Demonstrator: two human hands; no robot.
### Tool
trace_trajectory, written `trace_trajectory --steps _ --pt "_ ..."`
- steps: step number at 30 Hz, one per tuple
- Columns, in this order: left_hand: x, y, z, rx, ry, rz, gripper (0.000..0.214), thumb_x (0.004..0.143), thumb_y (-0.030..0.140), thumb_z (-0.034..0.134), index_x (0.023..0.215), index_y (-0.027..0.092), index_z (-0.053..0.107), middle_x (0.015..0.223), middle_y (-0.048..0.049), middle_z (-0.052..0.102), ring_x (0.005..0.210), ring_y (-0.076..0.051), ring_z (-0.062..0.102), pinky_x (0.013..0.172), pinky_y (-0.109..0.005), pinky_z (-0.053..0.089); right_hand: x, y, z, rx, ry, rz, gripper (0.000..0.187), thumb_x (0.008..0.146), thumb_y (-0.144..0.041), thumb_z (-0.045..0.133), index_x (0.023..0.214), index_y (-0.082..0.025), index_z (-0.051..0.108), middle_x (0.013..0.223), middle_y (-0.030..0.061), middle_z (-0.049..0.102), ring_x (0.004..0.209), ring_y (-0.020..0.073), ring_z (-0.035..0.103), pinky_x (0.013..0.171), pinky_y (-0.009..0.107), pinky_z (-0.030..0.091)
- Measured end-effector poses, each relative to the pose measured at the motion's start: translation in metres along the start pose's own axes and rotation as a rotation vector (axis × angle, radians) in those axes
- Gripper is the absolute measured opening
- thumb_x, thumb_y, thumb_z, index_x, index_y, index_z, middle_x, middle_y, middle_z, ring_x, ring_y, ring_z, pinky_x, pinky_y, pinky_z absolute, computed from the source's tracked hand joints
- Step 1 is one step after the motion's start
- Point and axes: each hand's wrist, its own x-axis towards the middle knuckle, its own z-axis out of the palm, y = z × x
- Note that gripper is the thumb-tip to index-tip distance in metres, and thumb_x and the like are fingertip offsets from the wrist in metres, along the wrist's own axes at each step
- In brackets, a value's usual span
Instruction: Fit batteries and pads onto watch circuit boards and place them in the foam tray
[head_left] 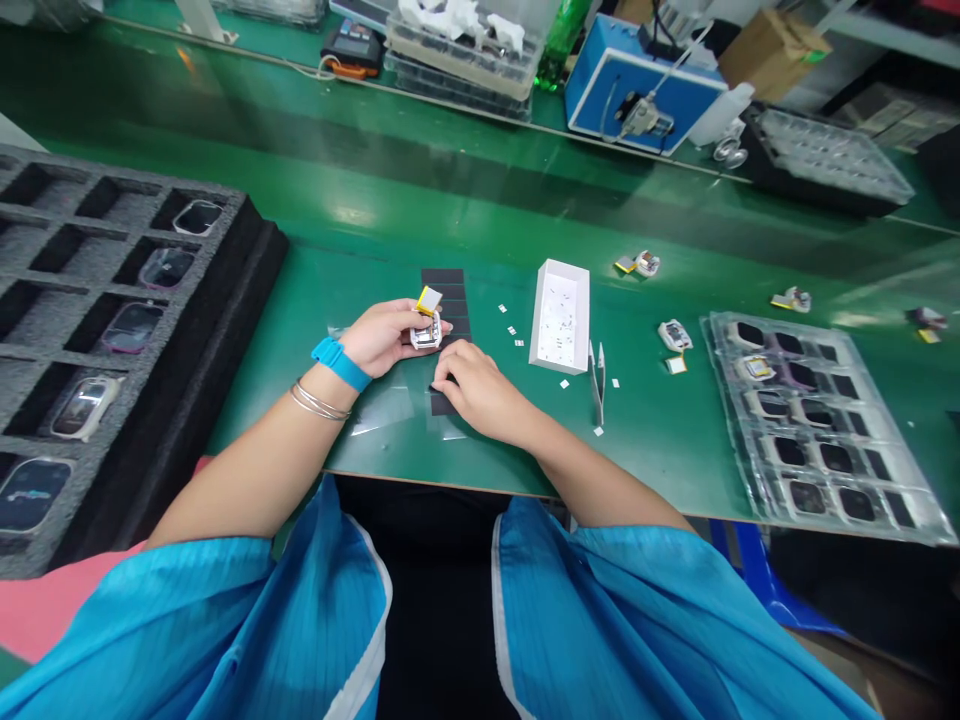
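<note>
My left hand (pixel 388 333) is closed on an open smartwatch case (pixel 427 333), its inner parts showing. A small silver and yellow battery (pixel 429 300) sticks up at the far side of that case. Just right of it, my right hand (pixel 471 385) is bent into a pinch over the near end of a black adhesive strip sheet (pixel 448 290). Whatever lies between those fingertips is too small and hidden to name. Clear film (pixel 382 408) lies on the green table under and beside my hands.
A white box (pixel 560 315) with small bits inside stands right of my hands, tweezers (pixel 597 385) beside it. Farther right are loose watch cases (pixel 675 335) and a clear tray (pixel 821 425) of watch parts. A black foam tray (pixel 259 245) fills the left side.
</note>
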Motion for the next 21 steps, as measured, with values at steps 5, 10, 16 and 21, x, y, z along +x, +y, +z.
trace_trajectory --steps 5,10,16,21 --pt "-0.002 -0.001 0.004 0.024 0.008 0.030 0.010 0.074 0.004 0.060 0.081 0.010 0.063 0.072 -0.0060 0.071 0.062 -0.013 0.065 0.062 -0.024 0.055 -0.007 -0.004 -0.022 0.217 0.431 -0.336 0.009 0.093 -0.021 0.057 0.085 -0.022 0.059 0.099 0.0051 0.063 0.099 0.0183 0.059 0.093 0.039 0.047" --pt "-0.009 -0.004 0.010 0.138 0.006 0.068 0.016 0.071 0.010 0.067 0.087 0.012 0.065 0.073 -0.0028 0.070 0.060 -0.013 0.065 0.058 -0.025 0.058 0.003 0.009 -0.018 0.441 0.612 -0.128 0.011 0.081 -0.020 0.068 0.072 -0.021 0.062 0.081 0.0015 0.071 0.079 0.0169 0.067 0.078 0.035 0.053" --pt "-0.014 -0.007 0.018 0.220 -0.013 0.026 0.018 0.068 0.012 0.069 0.085 0.013 0.065 0.068 -0.0007 0.066 0.058 -0.011 0.063 0.054 -0.024 0.058 0.010 0.020 -0.010 0.581 0.479 0.034 0.009 0.073 -0.021 0.072 0.072 -0.019 0.064 0.076 -0.0005 0.072 0.072 0.0149 0.067 0.072 0.030 0.054" --pt "-0.014 -0.008 0.020 0.211 -0.006 0.023 0.015 0.068 0.012 0.069 0.083 0.013 0.066 0.069 -0.0019 0.066 0.059 -0.012 0.064 0.053 -0.023 0.058 0.012 0.020 -0.008 0.643 0.464 0.032 0.014 0.073 -0.022 0.072 0.076 -0.020 0.059 0.076 -0.0021 0.069 0.070 0.0127 0.065 0.070 0.029 0.054"
